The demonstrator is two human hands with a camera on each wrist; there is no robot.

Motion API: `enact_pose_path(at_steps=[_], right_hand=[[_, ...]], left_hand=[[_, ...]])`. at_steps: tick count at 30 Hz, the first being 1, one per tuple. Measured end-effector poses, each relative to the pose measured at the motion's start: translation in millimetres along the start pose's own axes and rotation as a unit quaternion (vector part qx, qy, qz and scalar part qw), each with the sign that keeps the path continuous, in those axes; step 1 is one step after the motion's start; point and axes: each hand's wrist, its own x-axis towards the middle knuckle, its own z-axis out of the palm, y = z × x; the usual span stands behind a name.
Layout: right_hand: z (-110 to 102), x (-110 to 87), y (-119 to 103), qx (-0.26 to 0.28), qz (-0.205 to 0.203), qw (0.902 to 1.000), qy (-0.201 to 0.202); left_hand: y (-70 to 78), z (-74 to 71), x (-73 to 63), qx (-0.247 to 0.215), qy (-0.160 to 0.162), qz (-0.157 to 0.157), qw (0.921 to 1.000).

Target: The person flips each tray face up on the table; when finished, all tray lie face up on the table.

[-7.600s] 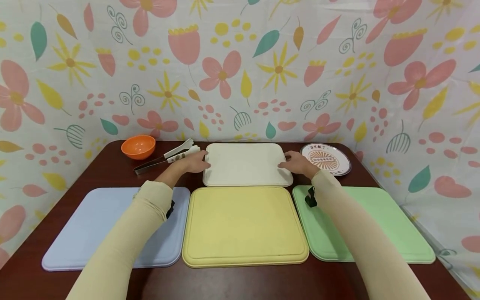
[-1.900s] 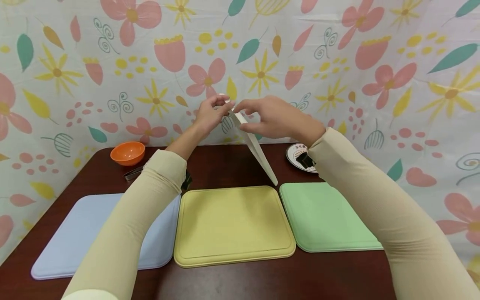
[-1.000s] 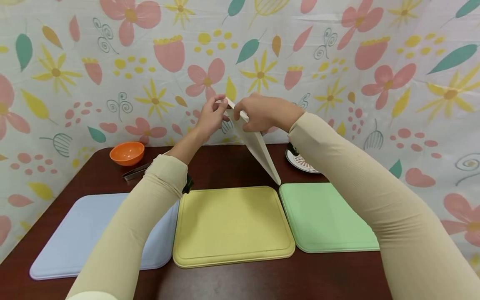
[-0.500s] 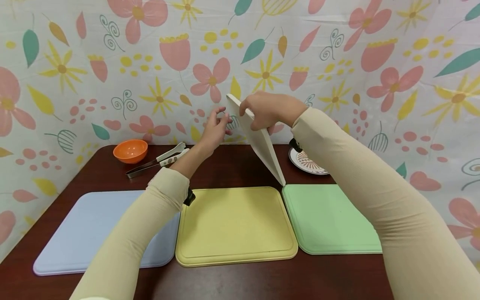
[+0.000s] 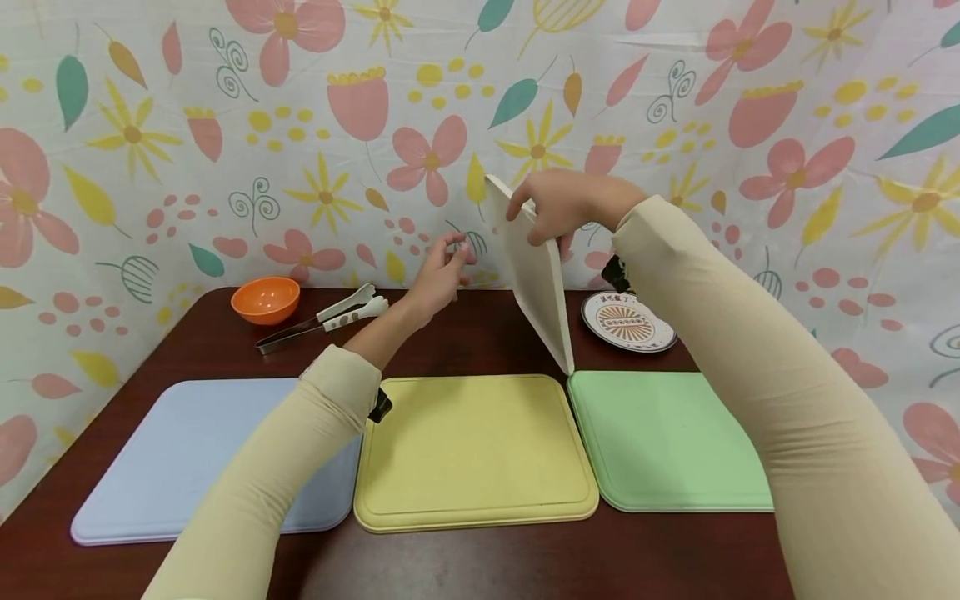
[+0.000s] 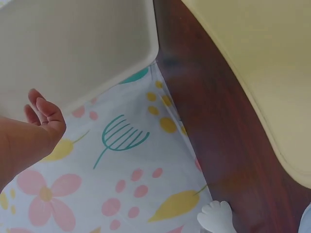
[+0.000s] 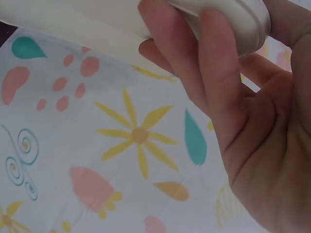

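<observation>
A white rectangular tray [image 5: 534,267] stands tilted on edge behind the coloured boards, its low corner near the gap between the yellow and green ones. My right hand [image 5: 566,204] grips its upper edge, and the right wrist view has the fingers [image 7: 221,63] curled over the rim. To the left of the tray, my left hand [image 5: 438,271] hangs in the air with loosely bent fingers and nothing in them. The left wrist view places that hand [image 6: 36,138] in front of the tray's broad face [image 6: 82,43]; whether they touch I cannot tell.
Along the front lie a blue board [image 5: 202,458], a yellow board [image 5: 476,450] and a green board [image 5: 675,442]. An orange bowl [image 5: 266,301] and tongs [image 5: 326,318] sit back left. A patterned plate [image 5: 628,322] is back right. Flowered cloth [image 5: 420,83] hangs behind the table.
The white tray, first flat under both hands, has been raised on edge. My left hand has let go and dropped away, while my right hand has carried the tray's top rightward.
</observation>
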Motion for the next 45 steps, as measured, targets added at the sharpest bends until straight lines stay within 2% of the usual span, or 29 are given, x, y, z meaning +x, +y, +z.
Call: enact_pose_path(at_steps=[9, 20, 27, 32, 36, 39, 45], right_hand=[[-9.4, -7.5, 31.7, 0.053, 0.013, 0.9981, 0.028], [-6.5, -16.7, 74.1, 0.097, 0.031, 0.9903, 0.095], [-1.6, -28.7, 89.6, 0.187, 0.075, 0.9719, 0.122], [4.1, -36.4, 101.1, 0.221, 0.094, 0.9612, 0.135], [9.6, -40.8, 109.5, 0.241, 0.1, 0.9548, 0.142], [15.2, -41.9, 115.9, 0.263, 0.1, 0.9477, 0.149], [29.3, -42.3, 127.0, 0.335, 0.1, 0.9244, 0.153]], left_hand=[[-8.3, 4.2, -4.4, 0.032, -0.027, -0.013, 0.999], [-10.3, 10.7, -6.8, 0.049, -0.052, -0.02, 0.9972], [-12.5, 10.6, -6.7, 0.046, -0.062, -0.031, 0.9965], [-14.4, 12.3, -6.6, 0.063, -0.067, -0.046, 0.9947], [-17.5, 17.0, -4.6, 0.097, -0.097, -0.079, 0.9874], [-20.9, 19.7, -2.9, 0.134, -0.126, -0.109, 0.9768], [-32.4, 17.0, 0.1, 0.182, -0.151, -0.152, 0.9597]])
